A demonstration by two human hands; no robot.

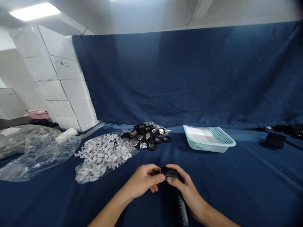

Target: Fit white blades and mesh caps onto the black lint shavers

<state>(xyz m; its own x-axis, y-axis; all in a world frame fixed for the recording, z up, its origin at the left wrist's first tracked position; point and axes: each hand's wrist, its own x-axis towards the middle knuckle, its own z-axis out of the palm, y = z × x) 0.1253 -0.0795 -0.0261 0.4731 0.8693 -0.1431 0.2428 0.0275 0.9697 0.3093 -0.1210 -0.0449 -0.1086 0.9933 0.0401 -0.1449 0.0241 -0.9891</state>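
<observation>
In front of me, low in the view, is a long black device [172,173] whose far end lies between my hands; its exact kind is not clear. My right hand [187,186] grips that end, thumb on top and fingers round the far side. From the other side, my left hand [144,181] is closed with thumb and fingertips at the device's left edge. Whether a small part sits between those fingertips is hidden. The device's near end runs down toward the bottom of the view, with a lighter strip along its side.
Small grey plastic parts [104,154] lie heaped on a clear bag at left. Behind them is a pile of round black parts [146,135], some with silvery faces. A pale green basket [210,147] stands right of these. Blue cloth [224,186] covers the table; white boxes [71,71] are stacked far left.
</observation>
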